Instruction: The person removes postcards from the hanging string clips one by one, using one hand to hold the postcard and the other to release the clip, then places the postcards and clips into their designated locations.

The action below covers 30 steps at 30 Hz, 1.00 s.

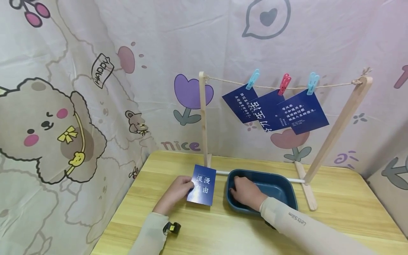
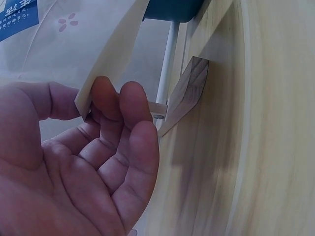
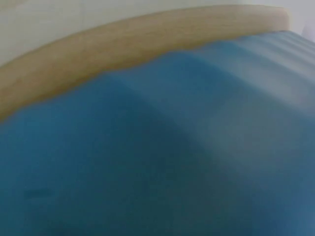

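My left hand (image 1: 176,193) pinches a dark blue card (image 1: 204,186) with white characters, held tilted above the table near the left post. In the left wrist view the pale back of the card (image 2: 118,54) rises between thumb and fingertips. My right hand (image 1: 248,193) reaches down into a dark blue plastic basin (image 1: 278,191), its fingertips hidden there. Only the basin's outer wall (image 3: 147,147) and the table edge fill the blurred right wrist view, so whether the fingers hold anything is not shown.
Behind the basin stands a wooden frame with a left post (image 1: 203,120), a right post (image 1: 338,129) and a string (image 1: 220,80). Three blue cards (image 1: 306,109) hang from it by two light blue clothespins (image 1: 313,83) and a red clothespin (image 1: 284,84). A patterned cloth backs the table.
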Available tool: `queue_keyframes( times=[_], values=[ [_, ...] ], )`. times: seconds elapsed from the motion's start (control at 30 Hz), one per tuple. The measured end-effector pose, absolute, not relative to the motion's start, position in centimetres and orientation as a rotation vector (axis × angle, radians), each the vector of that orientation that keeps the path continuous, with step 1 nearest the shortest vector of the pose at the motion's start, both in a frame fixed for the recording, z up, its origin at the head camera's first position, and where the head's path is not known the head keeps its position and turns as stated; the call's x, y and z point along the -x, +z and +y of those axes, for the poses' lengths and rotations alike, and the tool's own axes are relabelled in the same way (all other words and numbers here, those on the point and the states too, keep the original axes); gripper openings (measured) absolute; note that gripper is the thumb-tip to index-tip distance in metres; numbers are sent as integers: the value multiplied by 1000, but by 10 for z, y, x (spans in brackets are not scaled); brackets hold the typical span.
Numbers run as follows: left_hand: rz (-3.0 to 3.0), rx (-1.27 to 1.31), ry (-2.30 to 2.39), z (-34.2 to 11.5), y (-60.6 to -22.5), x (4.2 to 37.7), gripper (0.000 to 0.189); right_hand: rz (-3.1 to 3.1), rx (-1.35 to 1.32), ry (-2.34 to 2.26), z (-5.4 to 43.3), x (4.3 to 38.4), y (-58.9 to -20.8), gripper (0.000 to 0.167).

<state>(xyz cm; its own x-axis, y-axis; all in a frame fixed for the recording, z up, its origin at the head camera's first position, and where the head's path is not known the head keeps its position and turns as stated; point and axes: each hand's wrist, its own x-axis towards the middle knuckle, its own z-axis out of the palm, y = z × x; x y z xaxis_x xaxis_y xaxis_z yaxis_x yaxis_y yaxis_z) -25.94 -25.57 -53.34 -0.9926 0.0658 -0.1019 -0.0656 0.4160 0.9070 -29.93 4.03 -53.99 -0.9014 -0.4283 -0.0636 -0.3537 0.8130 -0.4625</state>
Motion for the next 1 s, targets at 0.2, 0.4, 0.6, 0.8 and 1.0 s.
queue_keyframes(
  times=[0.2, 0.4, 0.6, 0.8, 1.0],
  values=[
    [2528, 5, 1645, -256, -534, 261, 24, 2832, 598, -727, 47, 296, -533, 20],
    [2525, 11, 1641, -256, -534, 261, 23, 2858, 556, -742, 51, 290, -522, 21],
    [2531, 36, 1631, -260, -532, 261, 21, 2877, 514, -794, 53, 279, -509, 23],
    [2539, 41, 1640, -265, -527, 259, 19, 2951, 549, -849, 60, 264, -500, 28],
    [2568, 21, 1634, -272, -521, 259, 19, 3020, 610, -947, 68, 240, -495, 31]
  ],
)
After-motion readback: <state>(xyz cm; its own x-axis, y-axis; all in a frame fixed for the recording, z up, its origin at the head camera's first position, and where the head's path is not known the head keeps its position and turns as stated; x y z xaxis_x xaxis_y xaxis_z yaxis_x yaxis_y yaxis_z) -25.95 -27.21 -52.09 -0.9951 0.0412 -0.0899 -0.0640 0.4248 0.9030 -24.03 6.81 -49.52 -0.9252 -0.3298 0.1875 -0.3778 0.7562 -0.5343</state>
